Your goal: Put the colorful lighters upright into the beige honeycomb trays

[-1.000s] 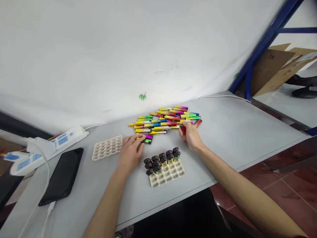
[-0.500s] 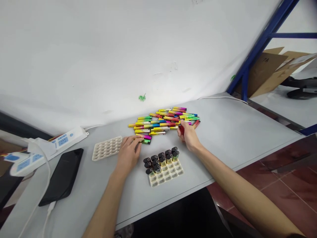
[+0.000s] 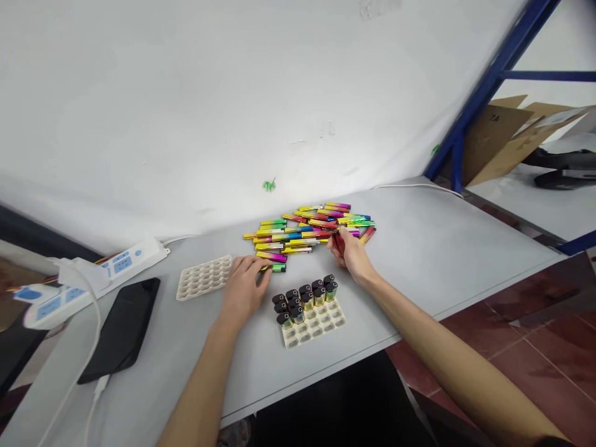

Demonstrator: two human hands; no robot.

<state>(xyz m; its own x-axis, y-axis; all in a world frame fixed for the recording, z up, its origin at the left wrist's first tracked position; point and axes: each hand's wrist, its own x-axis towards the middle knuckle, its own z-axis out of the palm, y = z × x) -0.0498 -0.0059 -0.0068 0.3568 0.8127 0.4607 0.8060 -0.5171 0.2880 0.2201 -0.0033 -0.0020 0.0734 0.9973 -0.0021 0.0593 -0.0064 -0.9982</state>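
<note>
My right hand (image 3: 350, 253) is closed around a red lighter (image 3: 338, 241) at the near edge of a pile of shiny multicoloured lighters (image 3: 302, 234). Further left, the fingers of my left hand (image 3: 244, 282) close on a green lighter (image 3: 278, 268) lying on the table, just in front of a yellow-and-purple lighter (image 3: 271, 256). Between my forearms sits a white tray with oval slots (image 3: 317, 327). Several lighters with black ends up (image 3: 294, 303) stand in its back and left slots.
A second slotted white tray (image 3: 203, 277) lies left of my left hand. A black phone (image 3: 121, 329) on a white cable and a power strip (image 3: 116, 266) are at far left. A wall rises behind the table (image 3: 433, 242); a blue frame (image 3: 484, 93) and cardboard boxes (image 3: 500, 136) stand right.
The red lighter has turned a little in my right hand, which has shifted slightly left. At my left fingertips, the green lighter now sits a little apart from the yellow-and-purple one.
</note>
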